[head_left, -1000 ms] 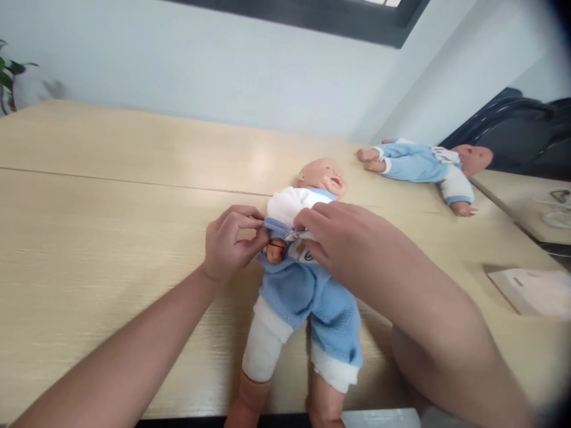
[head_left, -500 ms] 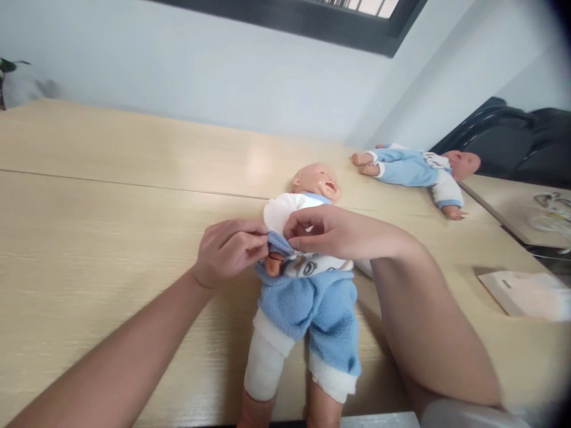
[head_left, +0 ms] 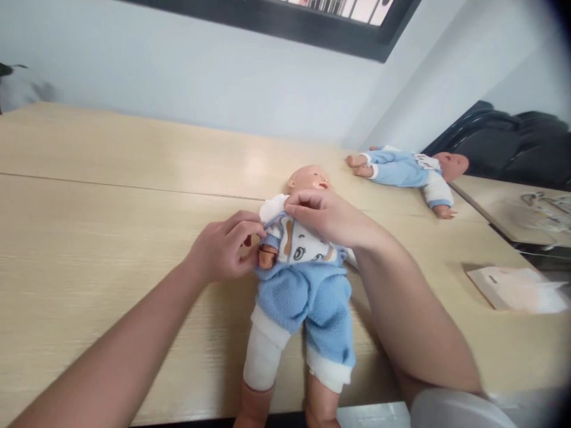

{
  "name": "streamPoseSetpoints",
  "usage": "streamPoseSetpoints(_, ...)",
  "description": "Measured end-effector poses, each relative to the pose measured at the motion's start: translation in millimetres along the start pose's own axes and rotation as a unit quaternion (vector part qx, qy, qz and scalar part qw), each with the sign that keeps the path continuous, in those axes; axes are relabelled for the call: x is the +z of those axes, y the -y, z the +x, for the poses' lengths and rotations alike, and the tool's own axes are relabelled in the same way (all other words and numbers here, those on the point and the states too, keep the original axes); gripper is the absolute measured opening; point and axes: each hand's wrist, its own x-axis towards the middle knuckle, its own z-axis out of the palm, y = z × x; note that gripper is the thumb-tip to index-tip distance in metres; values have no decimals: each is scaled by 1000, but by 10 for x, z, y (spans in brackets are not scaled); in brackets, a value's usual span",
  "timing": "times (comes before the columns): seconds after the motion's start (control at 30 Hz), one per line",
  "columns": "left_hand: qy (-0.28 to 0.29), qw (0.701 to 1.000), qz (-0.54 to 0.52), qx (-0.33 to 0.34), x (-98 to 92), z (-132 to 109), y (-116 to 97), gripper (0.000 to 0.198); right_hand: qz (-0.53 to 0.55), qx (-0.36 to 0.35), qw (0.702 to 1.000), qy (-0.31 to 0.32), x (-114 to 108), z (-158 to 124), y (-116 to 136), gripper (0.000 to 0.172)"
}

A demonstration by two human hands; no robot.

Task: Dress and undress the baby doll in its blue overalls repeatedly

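Doll [head_left: 289, 291] at near edge of table [head_left: 134, 249], feet cut off. R hand [head_left: 328, 217] hides neck, pinching blue-edged cloth [head_left: 275, 219]; L hand [head_left: 227, 246] grip unclear. Pants [head_left: 329, 297] fleecy.

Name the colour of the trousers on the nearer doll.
The trousers are light blue with white cuffs, best seen in the head view.

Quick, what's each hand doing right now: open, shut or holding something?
Left hand: curled at the doll's blue cuff; whether it grips cannot be told.
Right hand: closed, pinching the edge of the doll's printed top.
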Motion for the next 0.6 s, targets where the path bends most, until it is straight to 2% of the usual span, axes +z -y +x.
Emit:
streamPoseSetpoints(0.07,82,996,-16,-14,-57,-9,13,45,26,26,999,-3,32,34,-31,31)
streamPoseSetpoints(0.13,115,993,-8,-13,-80,-21,29,50,34,43,998,7,52,77,-41,31)
streamPoseSetpoints(0.3,75,996,26,39,-29,-34,10,44,-70,73,991,87,35,211,162,29)
streamPoseSetpoints(0.43,13,990,83,115,3,-25,-96,35,-209,97,958,171,24,338,466,35)
streamPoseSetpoints(0.5,9,987,91,132,14,-19,-158,34,-265,106,934,216,33,409,569,29)
streamPoseSetpoints(0.6,38,985,96,135,41,-9,-234,39,-289,106,908,285,46,520,622,13)
